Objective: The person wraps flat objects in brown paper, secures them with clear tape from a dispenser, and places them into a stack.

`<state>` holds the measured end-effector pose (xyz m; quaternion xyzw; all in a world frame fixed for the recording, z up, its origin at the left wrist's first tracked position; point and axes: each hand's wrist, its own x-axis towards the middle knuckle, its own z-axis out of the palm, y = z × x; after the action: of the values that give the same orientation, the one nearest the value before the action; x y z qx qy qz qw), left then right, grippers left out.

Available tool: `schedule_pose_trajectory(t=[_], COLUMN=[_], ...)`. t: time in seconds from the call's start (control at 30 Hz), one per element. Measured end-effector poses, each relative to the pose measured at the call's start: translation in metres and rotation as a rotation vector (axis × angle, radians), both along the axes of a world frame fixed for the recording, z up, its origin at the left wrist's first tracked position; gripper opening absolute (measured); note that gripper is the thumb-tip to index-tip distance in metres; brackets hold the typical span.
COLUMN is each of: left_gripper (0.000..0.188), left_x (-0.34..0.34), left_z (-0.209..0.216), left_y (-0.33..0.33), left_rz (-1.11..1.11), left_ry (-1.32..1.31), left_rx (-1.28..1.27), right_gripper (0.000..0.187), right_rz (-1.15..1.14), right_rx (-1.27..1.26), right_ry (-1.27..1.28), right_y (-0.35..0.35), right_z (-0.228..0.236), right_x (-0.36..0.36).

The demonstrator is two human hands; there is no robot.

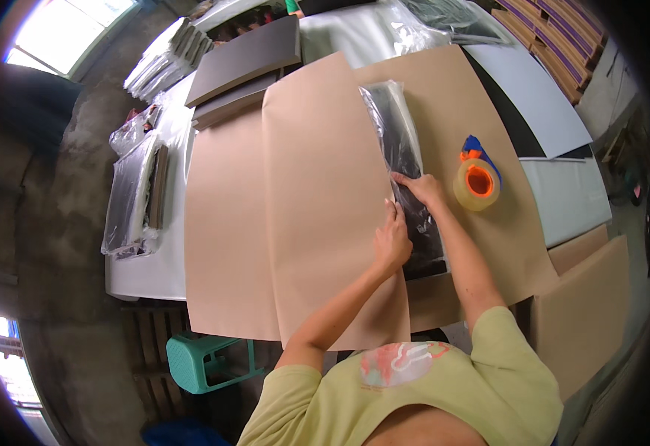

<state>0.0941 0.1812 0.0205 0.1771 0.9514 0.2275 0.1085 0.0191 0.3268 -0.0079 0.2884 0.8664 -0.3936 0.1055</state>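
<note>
A large sheet of brown paper (317, 201) is folded over a long dark panel in clear plastic wrap (399, 141) on the white table (154, 267). My left hand (390, 241) presses flat on the paper's folded edge, fingers pointing away from me. My right hand (420, 189) rests just beyond it on the plastic-wrapped panel, fingertips at the paper's edge. A second brown sheet (444, 97) lies under the panel. A roll of clear tape in an orange and blue dispenser (477, 181) stands to the right of my right hand.
Dark flat boards (247, 59) are stacked at the table's far left. Plastic-wrapped panels (132, 193) lie on the left edge. A grey-white sheet (533, 97) sits far right. A green plastic stool (206, 360) stands below the table, cardboard (585, 312) leans at the right.
</note>
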Motion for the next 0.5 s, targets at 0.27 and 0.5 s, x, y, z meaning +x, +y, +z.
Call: schedule_pose_trajectory(t=[0.27, 0.5], left_gripper=[0.097, 0.101], left_x=[-0.001, 0.007], left_z=[0.013, 0.015], left_y=[-0.002, -0.006], left_rz=[-0.045, 0.064], left_ry=[-0.116, -0.172], left_rx=[0.045, 0.142], right_gripper=[0.133, 0.135], right_rz=[-0.051, -0.062], right_rx=[-0.134, 0.066], right_ry=[0.0, 0.05], right_y=[0.001, -0.033], right_z=[0.003, 0.018], right_x=[-0.004, 0.007])
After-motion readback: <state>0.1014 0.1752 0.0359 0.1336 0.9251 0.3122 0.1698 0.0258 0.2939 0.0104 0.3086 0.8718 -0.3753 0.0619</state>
